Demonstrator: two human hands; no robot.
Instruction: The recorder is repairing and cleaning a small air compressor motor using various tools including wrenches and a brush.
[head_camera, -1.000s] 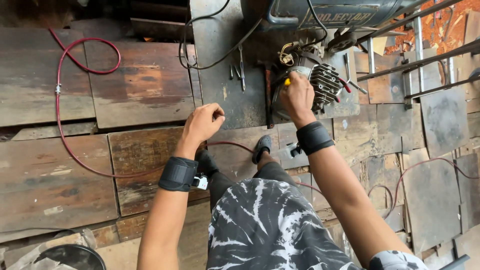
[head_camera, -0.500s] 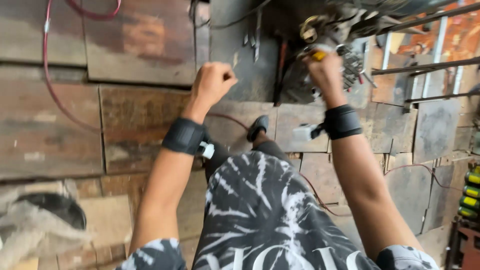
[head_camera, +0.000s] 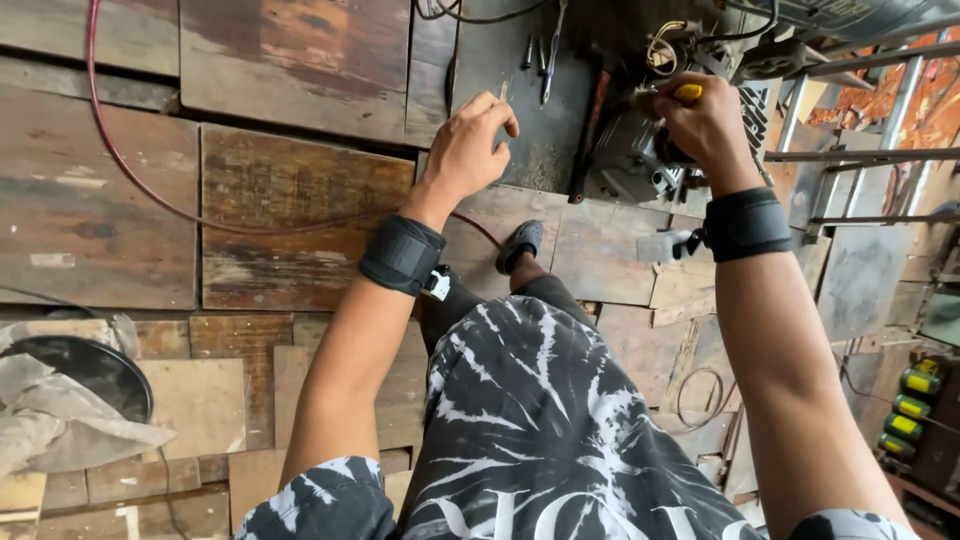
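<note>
My right hand is closed around a yellow-handled screwdriver, pressed against a small grey engine with cooling fins and wires on top. My left hand reaches over a dark metal sheet, thumb and forefinger pinched on a small metal part. Both wrists carry black bands. Several hand tools lie on the sheet just beyond my left fingers. The screwdriver's tip is hidden by my hand.
A red hose curves over the worn wooden planks at left. A black round pan with grey cloth sits at lower left. Metal rods cross at right, with yellow-handled tools below them. My shoe rests near the engine.
My left hand has uncurled from a fist and reached forward onto the dark sheet. My right hand has stayed at the engine with the screwdriver.
</note>
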